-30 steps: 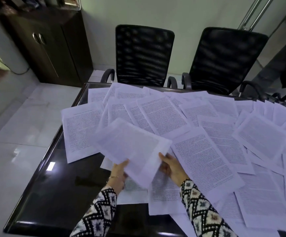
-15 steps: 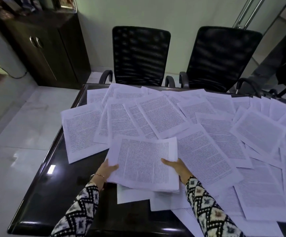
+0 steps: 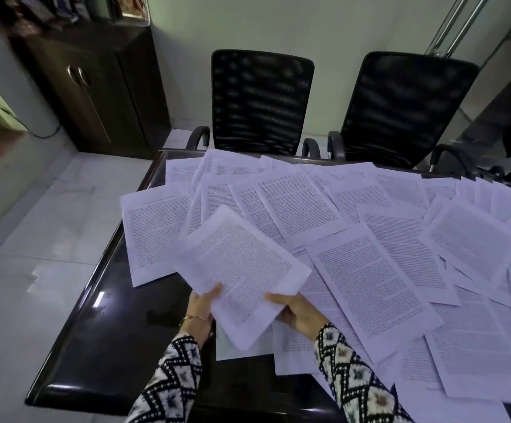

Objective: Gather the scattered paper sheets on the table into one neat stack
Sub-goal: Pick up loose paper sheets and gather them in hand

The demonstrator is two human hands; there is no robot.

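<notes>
Black table (image 3: 101, 346): your work surface, mostly papered over.
Scattered paper sheets (image 3: 379, 270): many printed pages, overlapping, spread from the far edge to the near right. Nearly all are ungathered, so the task looks to be at an early stage.
Sheaf (image 3: 242, 270): thin and tilted, held just above the table's near left. You cannot tell the sheet count.
Left hand (image 3: 200, 309): you pinch the sheaf's near-left edge, thumb on top.
Right hand (image 3: 300, 312): you pinch its near-right edge likewise.
Container: dark cabinet (image 3: 95, 87), far left, doors closed, contents hidden.
</notes>
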